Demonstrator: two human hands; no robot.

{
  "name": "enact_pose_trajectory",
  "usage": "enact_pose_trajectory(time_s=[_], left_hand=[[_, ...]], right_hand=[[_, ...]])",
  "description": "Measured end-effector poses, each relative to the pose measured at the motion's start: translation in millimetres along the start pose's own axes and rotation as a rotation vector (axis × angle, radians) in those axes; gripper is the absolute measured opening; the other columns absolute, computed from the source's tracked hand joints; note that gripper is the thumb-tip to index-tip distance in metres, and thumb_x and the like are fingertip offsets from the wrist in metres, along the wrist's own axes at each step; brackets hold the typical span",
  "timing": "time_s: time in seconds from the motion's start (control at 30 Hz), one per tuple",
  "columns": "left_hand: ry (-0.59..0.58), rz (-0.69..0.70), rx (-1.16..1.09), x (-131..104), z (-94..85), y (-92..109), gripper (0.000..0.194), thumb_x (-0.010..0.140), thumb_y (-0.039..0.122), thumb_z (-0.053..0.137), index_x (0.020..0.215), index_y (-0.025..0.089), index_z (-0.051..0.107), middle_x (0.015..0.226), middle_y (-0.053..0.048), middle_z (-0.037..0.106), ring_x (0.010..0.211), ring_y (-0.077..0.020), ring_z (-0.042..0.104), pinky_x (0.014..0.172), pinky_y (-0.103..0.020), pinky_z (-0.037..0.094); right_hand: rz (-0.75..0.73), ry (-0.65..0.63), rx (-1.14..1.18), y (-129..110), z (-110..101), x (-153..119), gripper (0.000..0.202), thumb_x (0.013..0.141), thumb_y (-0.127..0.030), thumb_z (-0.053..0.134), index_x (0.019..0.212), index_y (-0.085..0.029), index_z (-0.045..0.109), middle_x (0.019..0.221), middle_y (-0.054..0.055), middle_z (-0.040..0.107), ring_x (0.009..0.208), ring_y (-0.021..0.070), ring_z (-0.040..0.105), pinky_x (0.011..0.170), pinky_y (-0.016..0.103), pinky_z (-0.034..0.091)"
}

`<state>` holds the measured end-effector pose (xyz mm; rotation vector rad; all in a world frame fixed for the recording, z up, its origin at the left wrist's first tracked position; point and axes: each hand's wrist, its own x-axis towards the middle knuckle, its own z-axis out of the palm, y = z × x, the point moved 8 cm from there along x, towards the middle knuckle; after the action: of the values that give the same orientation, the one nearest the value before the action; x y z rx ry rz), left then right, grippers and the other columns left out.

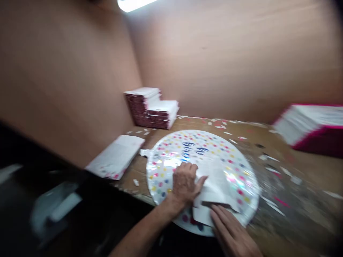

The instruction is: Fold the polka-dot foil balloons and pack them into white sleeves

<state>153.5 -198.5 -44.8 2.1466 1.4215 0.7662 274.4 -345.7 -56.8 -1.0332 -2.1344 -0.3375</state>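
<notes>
A flat, round foil balloon [166, 178] with coloured dots and blue lettering lies at the table's front edge, its short tab pointing left. On top of it rests a white paper sleeve [215, 180], with a flap [202, 216] and a dark gap at its near end. My left hand [184, 182] presses on the balloon along the sleeve's left side, thumb spread out at the paper's edge. Fingers outstretched, my right hand [232, 230] lies on the flap by the gap; its fingertips are partly hidden at the fold.
Stacked white-and-pink printed sleeves [151, 109] stand at the back left corner, and a leaning pile [316, 125] at the right. A single printed sheet or stack [118, 157] lies at the left edge. Paper scraps [270, 170] litter the table [302, 203]. Wooden panels [214, 64] enclose it.
</notes>
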Motion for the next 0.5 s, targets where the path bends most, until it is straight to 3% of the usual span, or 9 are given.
enact_pose_trajectory(time_s=[0.07,0.13,0.27,0.5], left_hand=[[-0.133,0.327,0.076,2.7,22.1,27.5,0.030,0.091,0.032,0.054,0.118,0.019,0.060,0.127,-0.014,0.061,0.124,-0.0303,0.050,0.106,-0.051,0.039],[-0.212,0.463,0.136,0.2,41.3,40.2,0.030,0.094,0.029,0.051,0.121,0.020,0.059,0.131,-0.011,0.059,0.128,-0.0292,0.048,0.108,-0.050,0.039],[-0.248,0.485,0.215,-10.0,61.0,50.2,0.036,0.096,0.032,0.047,0.128,0.017,0.056,0.138,-0.013,0.055,0.134,-0.0315,0.043,0.110,-0.052,0.036],[-0.199,0.494,0.207,-14.1,68.3,55.7,0.038,0.095,0.034,0.049,0.128,0.017,0.057,0.138,-0.013,0.056,0.133,-0.0315,0.046,0.110,-0.050,0.039]], right_hand=[[0.069,-0.050,0.003,0.3,-16.5,-0.3,0.029,0.094,-0.015,0.048,0.118,-0.018,0.065,0.107,0.008,0.073,0.101,0.0210,0.068,0.088,0.033,0.056],[0.183,-0.026,-0.030,12.8,-29.9,3.2,0.022,0.093,-0.011,0.052,0.108,-0.017,0.066,0.097,0.008,0.073,0.092,0.0197,0.068,0.084,0.034,0.054],[0.285,-0.070,-0.074,35.1,-35.6,4.5,0.017,0.095,-0.013,0.054,0.104,-0.018,0.066,0.090,0.006,0.070,0.084,0.0190,0.063,0.078,0.034,0.050],[0.151,-0.275,-0.077,34.4,-18.9,0.9,0.023,0.100,-0.018,0.043,0.096,-0.016,0.065,0.089,0.007,0.067,0.082,0.0190,0.057,0.078,0.034,0.045]])
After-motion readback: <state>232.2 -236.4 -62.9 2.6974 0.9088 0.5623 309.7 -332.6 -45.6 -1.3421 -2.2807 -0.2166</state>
